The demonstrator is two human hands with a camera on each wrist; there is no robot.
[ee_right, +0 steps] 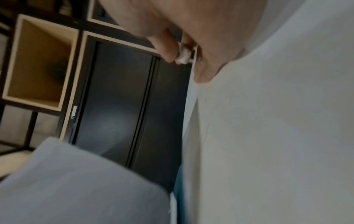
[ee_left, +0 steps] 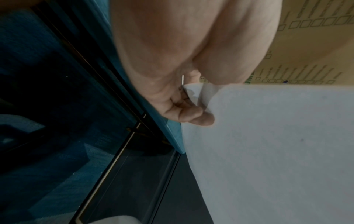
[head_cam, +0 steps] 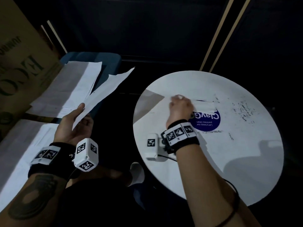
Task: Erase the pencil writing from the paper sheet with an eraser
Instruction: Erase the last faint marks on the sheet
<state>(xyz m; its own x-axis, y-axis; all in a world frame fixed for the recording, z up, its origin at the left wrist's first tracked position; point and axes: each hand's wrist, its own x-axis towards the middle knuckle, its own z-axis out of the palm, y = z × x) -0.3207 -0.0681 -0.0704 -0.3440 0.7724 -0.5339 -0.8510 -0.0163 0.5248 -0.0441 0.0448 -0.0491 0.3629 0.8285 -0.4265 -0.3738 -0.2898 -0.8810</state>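
Observation:
My left hand (head_cam: pixel 80 118) pinches a white paper sheet (head_cam: pixel 106 89) by its near corner, thumb on top, and holds it in the air left of the table. In the left wrist view the fingers (ee_left: pixel 193 115) curl under the same sheet (ee_left: pixel 268 144). My right hand (head_cam: pixel 179 107) rests on the round white table (head_cam: pixel 229 153), fingers curled round a small white eraser (head_cam: pixel 179 96). The right wrist view shows the eraser (ee_right: pixel 183 55) pinched between finger and thumb. Another sheet (head_cam: pixel 155 104) seems to lie on the table under that hand. No pencil writing is legible.
Dark eraser crumbs (head_cam: pixel 242 110) lie scattered at the table's far right. A blue round sticker (head_cam: pixel 208 122) sits mid-table, partly under a white strip. A pile of sheets (head_cam: pixel 70 86) rests on a blue seat at left, beside a cardboard box (head_cam: pixel 18 68). More white sheets (head_cam: pixel 21 145) lie lower left.

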